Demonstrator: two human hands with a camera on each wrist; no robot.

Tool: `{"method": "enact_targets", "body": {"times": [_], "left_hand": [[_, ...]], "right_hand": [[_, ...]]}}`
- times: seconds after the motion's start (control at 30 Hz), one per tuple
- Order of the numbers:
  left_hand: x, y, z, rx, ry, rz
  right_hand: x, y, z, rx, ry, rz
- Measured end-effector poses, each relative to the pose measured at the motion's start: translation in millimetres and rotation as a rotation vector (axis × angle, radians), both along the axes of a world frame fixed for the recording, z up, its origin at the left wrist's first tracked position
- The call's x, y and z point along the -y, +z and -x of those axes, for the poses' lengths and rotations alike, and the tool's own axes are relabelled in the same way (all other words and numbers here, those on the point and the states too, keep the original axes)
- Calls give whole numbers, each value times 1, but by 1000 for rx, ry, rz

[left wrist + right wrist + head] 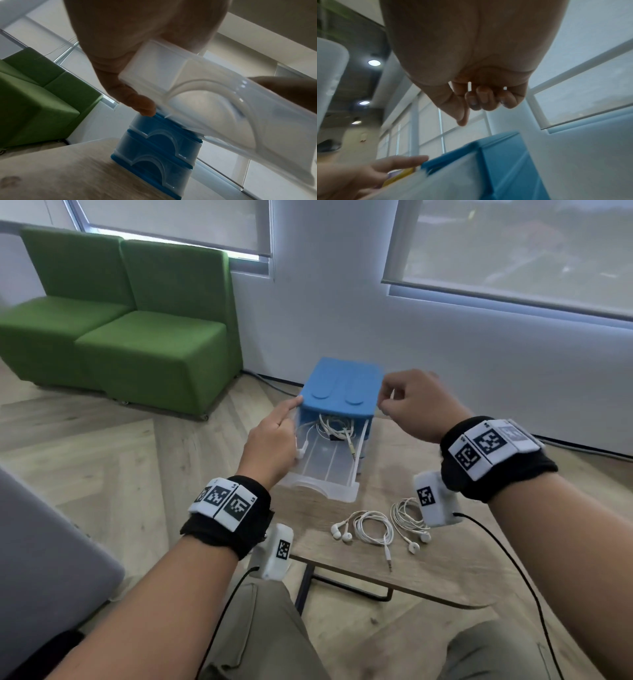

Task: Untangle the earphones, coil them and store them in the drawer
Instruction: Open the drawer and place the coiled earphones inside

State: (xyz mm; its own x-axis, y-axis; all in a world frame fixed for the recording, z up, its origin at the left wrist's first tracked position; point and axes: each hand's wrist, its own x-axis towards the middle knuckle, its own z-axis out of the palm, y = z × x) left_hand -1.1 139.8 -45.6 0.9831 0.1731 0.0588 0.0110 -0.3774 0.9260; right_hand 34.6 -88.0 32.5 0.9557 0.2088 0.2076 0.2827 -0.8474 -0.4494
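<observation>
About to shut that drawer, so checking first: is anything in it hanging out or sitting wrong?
Yes. An earbud of the earphones in the open top drawer hangs over its left wall by the left hand, so it may snag.

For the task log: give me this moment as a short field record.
drawer unit: blue, on the wooden table
top drawer: clear, pulled out
in drawer: white earphones
on table: two coiled white earphone sets
left hand: at the drawer's left side, forefinger on the unit's corner
right hand: fingers curled, beside the unit's top right edge
</observation>
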Motion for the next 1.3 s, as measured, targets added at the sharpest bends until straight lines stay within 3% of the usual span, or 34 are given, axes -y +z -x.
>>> {"method": "enact_targets", "body": {"times": [0.13, 0.2, 0.3, 0.7, 1.17, 1.3], "left_hand": [[-1, -3, -2, 9, 14, 28], [-1, -5, -4, 19, 13, 37], [0, -6, -7, 18, 23, 53], [1, -1, -2, 25, 35, 49], [2, 2, 1, 18, 41, 32], [3, 2, 1, 12, 40, 40]], "right_hand": [[38, -37, 8, -263, -115, 205], [46, -54, 19, -403, -52, 360], [54, -76, 29, -518, 25, 404], [45, -92, 39, -441, 89, 638], [63, -75, 37, -376, 53, 210], [68, -54, 39, -315, 54, 254]]}}
